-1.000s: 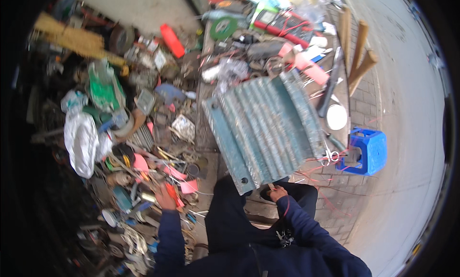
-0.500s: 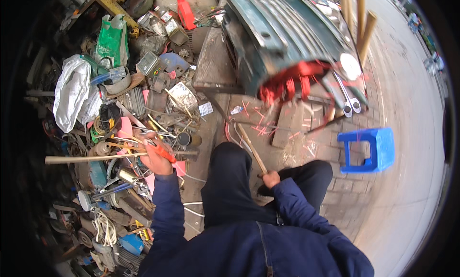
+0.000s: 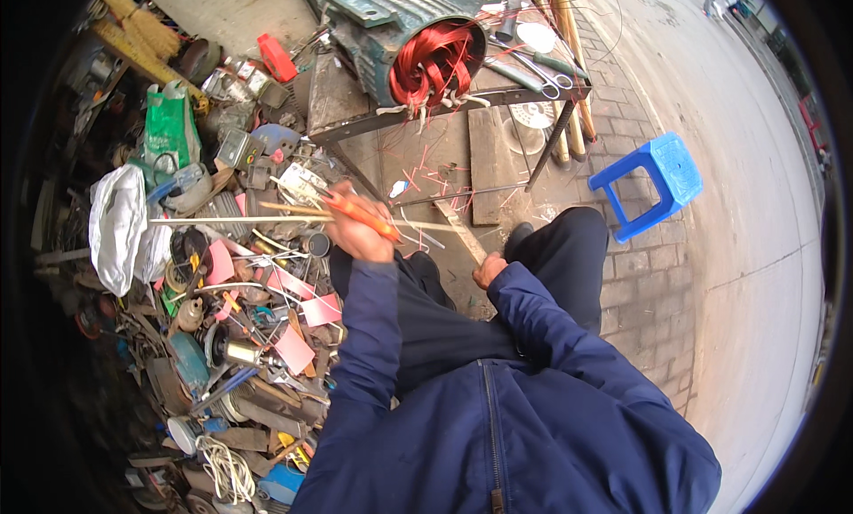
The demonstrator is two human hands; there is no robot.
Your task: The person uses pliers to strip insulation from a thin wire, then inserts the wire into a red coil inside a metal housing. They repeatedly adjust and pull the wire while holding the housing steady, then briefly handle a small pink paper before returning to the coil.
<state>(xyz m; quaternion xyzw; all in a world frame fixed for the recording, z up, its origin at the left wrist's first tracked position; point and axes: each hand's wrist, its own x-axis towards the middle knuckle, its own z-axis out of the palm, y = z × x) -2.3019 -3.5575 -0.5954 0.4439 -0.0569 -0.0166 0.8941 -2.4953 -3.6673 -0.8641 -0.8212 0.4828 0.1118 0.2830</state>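
My left hand (image 3: 362, 240) is closed around an orange-handled tool (image 3: 371, 219), whose kind I cannot make out, together with thin wooden sticks (image 3: 231, 219) that jut out to the left. It is above my left knee. Farther right, my right hand (image 3: 489, 270) grips the near end of a flat wooden stick (image 3: 463, 233) slanting away between my legs. Beyond both hands, a green ribbed motor housing (image 3: 391, 43) lies on a metal-framed stand (image 3: 348, 126), its open end filled with red wire windings (image 3: 433, 63).
Tools, scrap and pink sheets (image 3: 322, 310) crowd the ground at left, with a white sack (image 3: 117, 230) among them. At right stands a blue stool (image 3: 673, 169). Scissors (image 3: 551, 86) lie on the stand. A board (image 3: 485, 163) and red wire scraps are beneath it.
My left hand has come rightward from over the scrap pile with the orange-handled tool and sticks. My right hand still grips the wooden stick. The view has shifted, showing more of the stand.
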